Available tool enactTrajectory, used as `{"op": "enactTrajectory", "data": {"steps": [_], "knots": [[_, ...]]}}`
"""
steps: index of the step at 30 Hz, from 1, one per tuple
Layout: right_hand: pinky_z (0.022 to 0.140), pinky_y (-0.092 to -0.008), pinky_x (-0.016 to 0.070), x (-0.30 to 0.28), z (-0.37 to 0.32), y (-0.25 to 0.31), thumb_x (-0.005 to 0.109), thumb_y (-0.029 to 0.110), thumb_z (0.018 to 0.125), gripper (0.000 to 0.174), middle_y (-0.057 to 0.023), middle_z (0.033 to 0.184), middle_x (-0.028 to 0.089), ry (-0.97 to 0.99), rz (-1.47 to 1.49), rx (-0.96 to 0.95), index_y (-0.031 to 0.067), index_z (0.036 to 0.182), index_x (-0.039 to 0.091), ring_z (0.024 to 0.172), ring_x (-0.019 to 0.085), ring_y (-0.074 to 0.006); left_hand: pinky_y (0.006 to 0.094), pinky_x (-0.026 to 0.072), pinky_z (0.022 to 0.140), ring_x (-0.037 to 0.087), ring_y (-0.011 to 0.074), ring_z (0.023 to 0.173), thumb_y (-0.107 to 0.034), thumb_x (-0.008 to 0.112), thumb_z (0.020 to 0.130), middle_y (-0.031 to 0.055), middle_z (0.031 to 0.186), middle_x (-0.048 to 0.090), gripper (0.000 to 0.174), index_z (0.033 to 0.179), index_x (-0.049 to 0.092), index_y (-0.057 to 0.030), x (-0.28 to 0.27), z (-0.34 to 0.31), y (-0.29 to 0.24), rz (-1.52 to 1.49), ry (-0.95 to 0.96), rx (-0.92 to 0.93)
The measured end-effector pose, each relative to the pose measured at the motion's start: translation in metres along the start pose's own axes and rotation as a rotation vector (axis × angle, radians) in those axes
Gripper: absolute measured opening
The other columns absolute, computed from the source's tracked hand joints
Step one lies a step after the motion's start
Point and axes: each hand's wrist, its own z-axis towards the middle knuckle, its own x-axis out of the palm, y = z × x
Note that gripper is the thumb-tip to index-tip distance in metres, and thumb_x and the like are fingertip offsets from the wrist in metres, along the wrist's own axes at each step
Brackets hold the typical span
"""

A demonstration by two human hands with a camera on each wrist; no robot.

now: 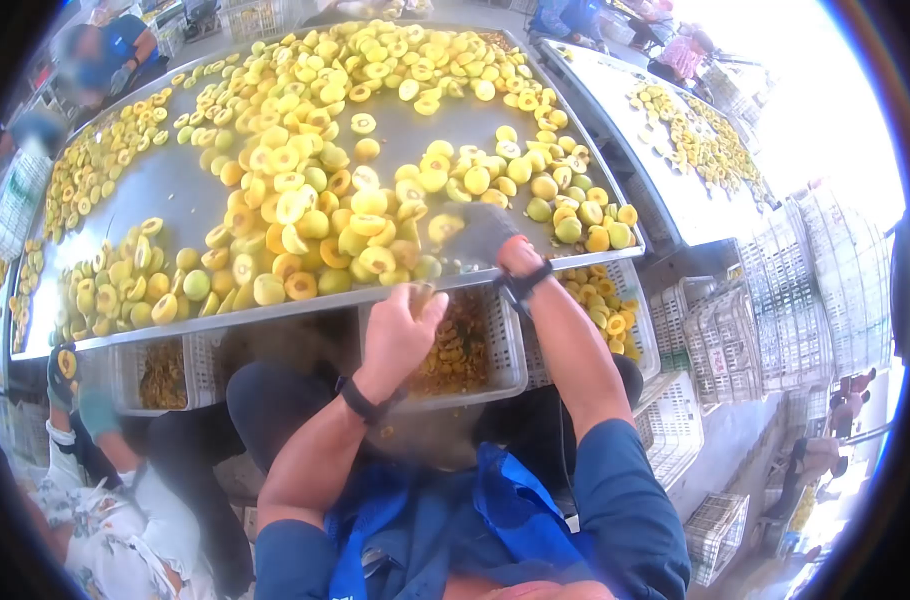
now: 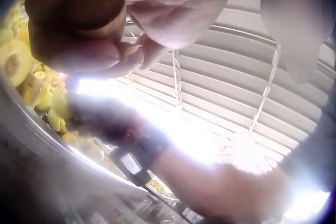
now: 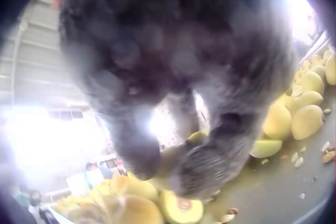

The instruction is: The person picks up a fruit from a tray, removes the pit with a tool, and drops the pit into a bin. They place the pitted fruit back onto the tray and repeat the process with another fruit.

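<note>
Halved yellow peaches (image 1: 285, 190), some showing a reddish pit hollow, are heaped across a metal table (image 1: 455, 118). My bare left hand (image 1: 400, 340) is at the table's near edge, above a white crate. Between its thumb and curled fingers it pinches a small brownish object (image 1: 422, 300), mostly hidden, whose kind I cannot tell. My right hand (image 1: 483, 235), in a dark glove and blurred, is over the table near the right end of the heap. Its gloved fingertips (image 3: 205, 171) close around a yellow peach piece (image 3: 167, 165), low over the metal surface.
Below the table edge stand white crates (image 1: 515, 350) with peach scraps and pieces. Stacked baskets (image 1: 765, 310) rise at the right. Another person's gloved hand (image 1: 63, 375) is at the left. A second table (image 1: 625, 150) with peaches lies beyond. Small pale bits (image 3: 298, 161) dot the metal.
</note>
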Motion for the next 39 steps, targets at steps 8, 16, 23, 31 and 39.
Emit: {"op": "enactTrajectory", "data": {"steps": [8, 16, 23, 31, 39], "knots": [[0.1, -0.0353, 0.0537, -0.015, -0.125, 0.026, 0.078, 0.003, 0.079, 0.063, -0.0114, 0.126, 0.073, 0.188, 0.268, -0.263, 0.009, 0.141, 0.064, 0.112, 0.069, -0.0199, 0.0234, 0.0344, 0.036, 0.045, 0.0104, 0.039, -0.05, 0.044, 0.109, 0.009, 0.064, 0.061, 0.05, 0.101, 0.063, -0.0045, -0.006, 0.003, -0.019, -0.787, 0.417, -0.577], [0.095, -0.0335, 0.0557, -0.006, -0.149, 0.003, 0.078, 0.001, 0.082, 0.045, -0.0113, 0.121, 0.075, -0.049, 0.507, -0.258, 0.0031, 0.126, 0.071, 0.105, 0.071, -0.0196, 0.0225, 0.0355, 0.04, 0.058, 0.0129, 0.055, -0.037, 0.052, 0.108, 0.0116, 0.087, 0.069, 0.035, 0.111, 0.064, -0.004, 0.019, -0.009, -0.015, -1.008, 0.499, -0.635], [0.091, -0.0324, 0.057, 0.012, -0.153, -0.012, 0.077, 0.002, 0.085, 0.028, -0.0108, 0.116, 0.075, -0.156, 0.561, -0.01, -0.0002, 0.113, 0.075, 0.102, 0.072, -0.02, 0.0218, 0.0381, 0.042, 0.06, 0.0115, 0.058, -0.025, 0.059, 0.106, 0.0082, 0.092, 0.068, 0.027, 0.115, 0.064, -0.0009, 0.038, -0.012, -0.027, -0.873, 0.373, -0.578], [0.088, -0.0364, 0.0572, 0.016, -0.159, -0.015, 0.077, 0.0, 0.08, 0.026, -0.013, 0.11, 0.073, -0.357, 0.265, -0.243, 0.0029, 0.105, 0.074, 0.1, 0.072, -0.0277, 0.0226, 0.0392, 0.042, 0.062, 0.0115, 0.061, -0.025, 0.061, 0.104, 0.0062, 0.092, 0.068, 0.027, 0.114, 0.068, -0.0005, 0.046, -0.012, -0.028, -0.83, 0.32, -0.573], [0.092, -0.0394, 0.055, 0.035, -0.167, -0.002, 0.076, 0.012, 0.087, 0.021, -0.0143, 0.123, 0.066, -0.505, 0.179, -0.385, 0.0096, 0.108, 0.073, 0.109, 0.067, -0.0334, 0.0244, 0.0379, 0.044, 0.054, 0.0125, 0.055, -0.028, 0.059, 0.106, 0.0057, 0.094, 0.069, 0.024, 0.111, 0.064, -0.0053, 0.058, -0.014, -0.01, -1.019, 0.216, -0.742]]}}
